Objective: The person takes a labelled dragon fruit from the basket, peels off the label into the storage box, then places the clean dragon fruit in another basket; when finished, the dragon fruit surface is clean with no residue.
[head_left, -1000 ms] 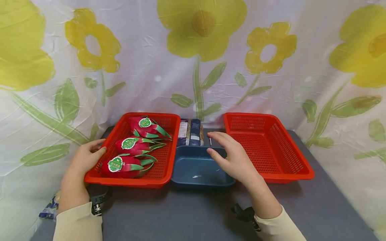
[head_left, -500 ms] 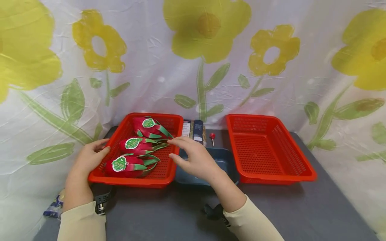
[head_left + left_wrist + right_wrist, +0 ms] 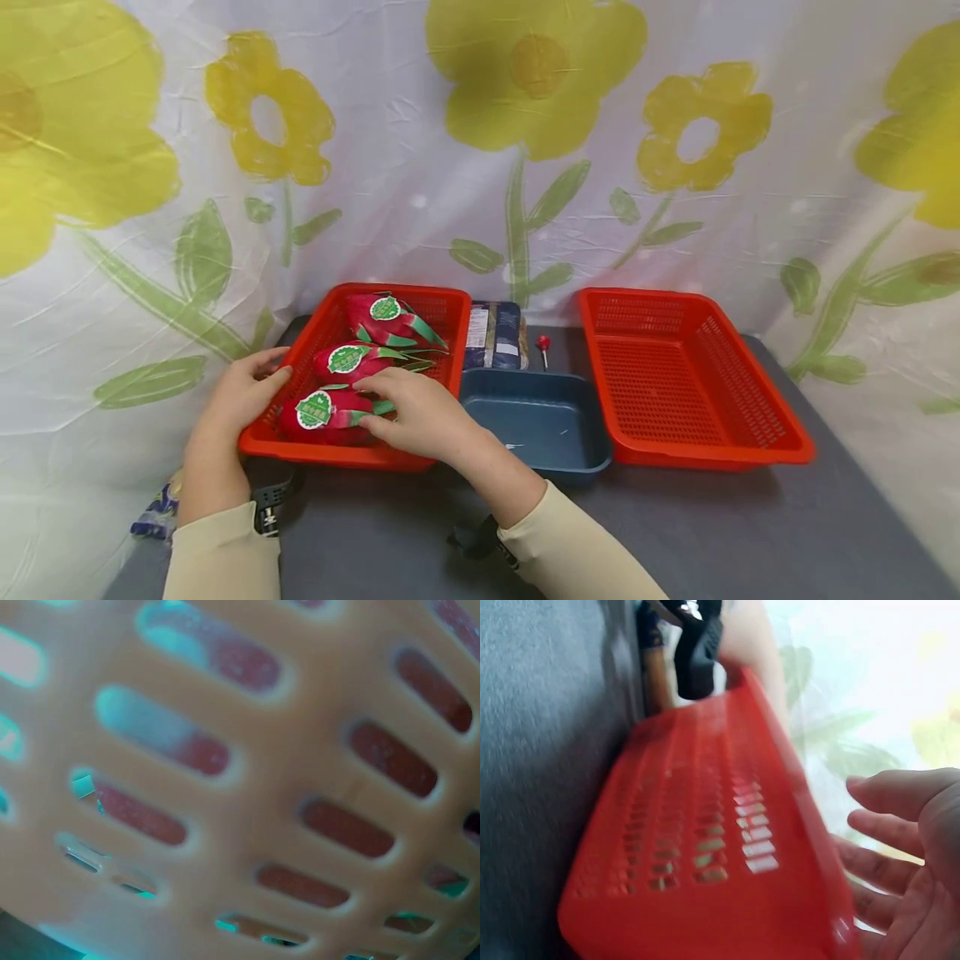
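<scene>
Three pink dragon fruits lie in the left red basket [image 3: 442, 333]: a rear one [image 3: 375, 315], a middle one [image 3: 347, 359] and a front one [image 3: 318, 417]. Each carries a green-and-white label. My left hand [image 3: 243, 396] is at this basket's left rim, thumb and fingertips right at its outer edge. Over the front dragon fruit's leafy end is my right hand [image 3: 416, 412], fingers extended and thumb apart. In the right wrist view the right fingers [image 3: 885, 866] reach past the basket's rim. Slotted basket wall [image 3: 247, 787] fills the left wrist view, with pink showing through.
A blue basin [image 3: 536, 417] stands between the left basket and a second red basket [image 3: 675, 375] on the right. Behind the basin lie a dark-blue package [image 3: 495, 333] and a red lollipop [image 3: 543, 343]. Another blue packet [image 3: 159, 512] lies at far left, near the flowered curtain.
My right hand has moved left, from above the blue basin to over the front dragon fruit. My left hand stays at the basket's rim. The head view has shifted slightly left.
</scene>
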The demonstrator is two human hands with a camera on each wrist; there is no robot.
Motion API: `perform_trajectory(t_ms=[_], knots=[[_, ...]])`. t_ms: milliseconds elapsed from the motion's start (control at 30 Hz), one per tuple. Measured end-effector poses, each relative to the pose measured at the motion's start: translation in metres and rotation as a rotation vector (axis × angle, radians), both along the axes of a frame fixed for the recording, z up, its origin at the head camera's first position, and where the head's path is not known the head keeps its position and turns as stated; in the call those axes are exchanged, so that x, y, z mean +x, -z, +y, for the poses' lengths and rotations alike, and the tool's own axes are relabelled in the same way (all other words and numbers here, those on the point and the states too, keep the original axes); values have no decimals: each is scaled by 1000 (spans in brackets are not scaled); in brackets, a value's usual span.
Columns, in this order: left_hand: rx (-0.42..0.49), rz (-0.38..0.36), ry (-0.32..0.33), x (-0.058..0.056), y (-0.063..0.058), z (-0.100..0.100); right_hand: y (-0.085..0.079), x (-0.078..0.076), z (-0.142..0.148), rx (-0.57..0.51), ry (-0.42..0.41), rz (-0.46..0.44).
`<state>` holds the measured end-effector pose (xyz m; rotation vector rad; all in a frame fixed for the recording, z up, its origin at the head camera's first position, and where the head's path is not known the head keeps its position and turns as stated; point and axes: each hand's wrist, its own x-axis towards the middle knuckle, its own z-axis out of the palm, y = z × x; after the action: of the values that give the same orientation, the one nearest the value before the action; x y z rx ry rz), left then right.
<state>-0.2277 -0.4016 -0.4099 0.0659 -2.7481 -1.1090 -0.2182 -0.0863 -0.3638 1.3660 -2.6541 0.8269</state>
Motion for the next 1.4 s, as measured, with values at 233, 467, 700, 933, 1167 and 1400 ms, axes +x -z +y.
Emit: perform_trajectory(t_ms=[233,467,700,933,1167,1400], knots=[[6,16,6,-5,-2,0,9,0,-35,229,58,95],[-1,10,6,-5,-3,-1,14,2,-57,313,205,104],[12,-15,10,-2,-5,0,22,-3,-66,326,327,67],[-3,-20,10,0,-3,-2,28,-7,-65,239,281,-12],[-9,-13,12,1,1,1,32,-4,-58,112,280,-24],[-16,-16,12,0,2,-1,25,2,-47,-86,242,7]])
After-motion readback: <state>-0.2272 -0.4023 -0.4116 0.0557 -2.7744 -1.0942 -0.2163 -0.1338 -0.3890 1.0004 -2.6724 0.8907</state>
